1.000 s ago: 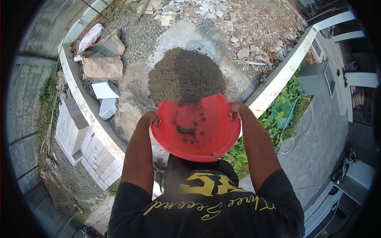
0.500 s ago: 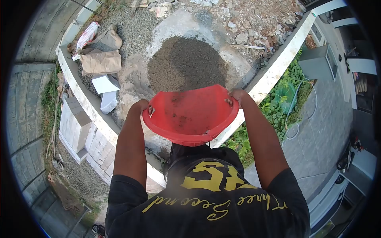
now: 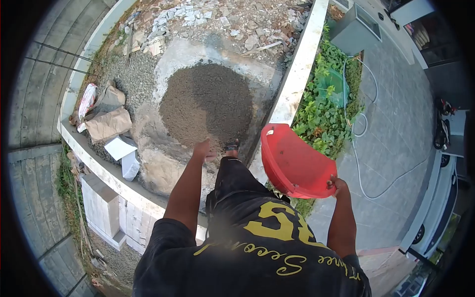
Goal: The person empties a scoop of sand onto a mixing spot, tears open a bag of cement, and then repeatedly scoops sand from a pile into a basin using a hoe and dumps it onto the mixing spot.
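Observation:
My right hand (image 3: 338,186) grips the handle rim of a red plastic tub (image 3: 302,161) at its right end. The tub hangs tilted on its side to the right of my legs, close to the white-topped wall; dark specks cling to its inner face. My left hand (image 3: 203,148) hangs free near the lower edge of a mound of grey-brown mortar mix (image 3: 208,101), with nothing seen in it and its fingers looking loosely apart. A sandalled foot (image 3: 231,145) stands at the mound's near edge.
Low white-topped walls (image 3: 292,94) border the work area on both sides. Paper sacks (image 3: 109,124) and white blocks (image 3: 129,164) lie at left. Rubble (image 3: 242,24) covers the far ground. Plants (image 3: 321,99) and a hose (image 3: 357,158) are beyond the right wall.
My left hand has let go of the tub and dropped beside my legs. My right hand has swung the tub to the right, away from in front of me. The view has shifted.

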Tool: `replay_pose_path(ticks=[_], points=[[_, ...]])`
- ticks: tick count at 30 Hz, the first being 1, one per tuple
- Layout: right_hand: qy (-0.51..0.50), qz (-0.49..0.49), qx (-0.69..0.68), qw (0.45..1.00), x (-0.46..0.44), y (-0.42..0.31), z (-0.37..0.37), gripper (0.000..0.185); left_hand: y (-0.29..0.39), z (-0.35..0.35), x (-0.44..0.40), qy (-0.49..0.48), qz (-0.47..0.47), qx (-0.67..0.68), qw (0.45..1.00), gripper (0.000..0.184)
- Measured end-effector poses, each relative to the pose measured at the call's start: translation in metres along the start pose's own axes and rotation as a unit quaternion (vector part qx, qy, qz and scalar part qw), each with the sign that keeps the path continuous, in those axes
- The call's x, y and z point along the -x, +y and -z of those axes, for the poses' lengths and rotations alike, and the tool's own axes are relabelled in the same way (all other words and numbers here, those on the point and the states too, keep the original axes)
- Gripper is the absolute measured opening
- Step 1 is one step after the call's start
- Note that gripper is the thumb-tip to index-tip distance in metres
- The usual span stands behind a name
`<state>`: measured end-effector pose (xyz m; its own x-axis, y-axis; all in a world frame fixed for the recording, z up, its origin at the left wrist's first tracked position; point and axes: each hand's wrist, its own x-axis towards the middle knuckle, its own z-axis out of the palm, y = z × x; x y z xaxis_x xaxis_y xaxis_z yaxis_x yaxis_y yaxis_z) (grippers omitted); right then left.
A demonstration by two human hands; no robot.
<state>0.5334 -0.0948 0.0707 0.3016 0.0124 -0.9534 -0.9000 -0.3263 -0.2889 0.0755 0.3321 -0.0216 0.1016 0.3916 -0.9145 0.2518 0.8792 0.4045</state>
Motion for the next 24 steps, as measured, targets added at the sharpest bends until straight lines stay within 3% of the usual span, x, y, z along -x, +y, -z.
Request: replay_pose_path(ticks=[3,6,7,8,9,11,12,13,14,17,19,21,24], points=[[0.112,0.038,-0.160,0.980,0.018,0.080,0.145,0.012,-0.101,-0.002,-0.061,0.048,-0.002,-0.218,0.975,0.043],[0.178,0.077,-0.273,0.942,0.004,0.195,0.299,0.019,-0.158,-0.027,-0.006,0.136,0.056,-0.247,0.958,0.034],[0.238,0.049,-0.297,0.923,0.009,0.228,0.335,0.007,-0.175,-0.043,0.027,0.194,0.017,-0.271,0.943,0.035],[0.279,0.055,-0.342,0.896,0.002,0.271,0.381,0.008,-0.195,-0.046,0.037,0.187,0.042,-0.283,0.940,0.035],[0.298,0.043,-0.359,0.884,0.007,0.311,0.419,0.008,-0.215,-0.054,0.056,0.197,0.000,-0.322,0.926,0.035],[0.335,0.022,-0.441,0.832,0.011,0.408,0.501,0.004,-0.256,-0.047,0.043,0.177,0.104,-0.384,0.900,0.029],[0.384,0.045,-0.450,0.805,0.019,0.458,0.522,0.011,-0.261,-0.034,0.021,-0.004,0.179,-0.537,0.825,0.031],[0.434,0.066,-0.458,0.773,0.031,0.502,0.534,0.021,-0.261,-0.043,0.036,-0.031,0.193,-0.580,0.791,0.031],[0.481,0.086,-0.479,0.729,0.048,0.542,0.536,0.024,-0.260,-0.067,0.054,-0.016,0.152,-0.592,0.792,0.032],[0.560,0.030,-0.514,0.649,0.083,0.645,0.527,0.028,-0.252,-0.184,0.099,-0.017,-0.020,-0.607,0.794,0.034],[0.657,-0.086,-0.398,0.634,0.102,0.695,0.498,0.032,-0.257,-0.277,0.136,-0.077,-0.114,-0.633,0.762,0.035],[0.744,-0.218,-0.247,0.582,0.108,0.739,0.453,0.031,-0.278,-0.359,0.171,-0.141,-0.170,-0.668,0.710,0.037],[0.729,-0.205,-0.378,0.532,0.133,0.749,0.405,0.028,-0.324,-0.447,0.218,-0.215,-0.206,-0.726,0.620,0.039]])
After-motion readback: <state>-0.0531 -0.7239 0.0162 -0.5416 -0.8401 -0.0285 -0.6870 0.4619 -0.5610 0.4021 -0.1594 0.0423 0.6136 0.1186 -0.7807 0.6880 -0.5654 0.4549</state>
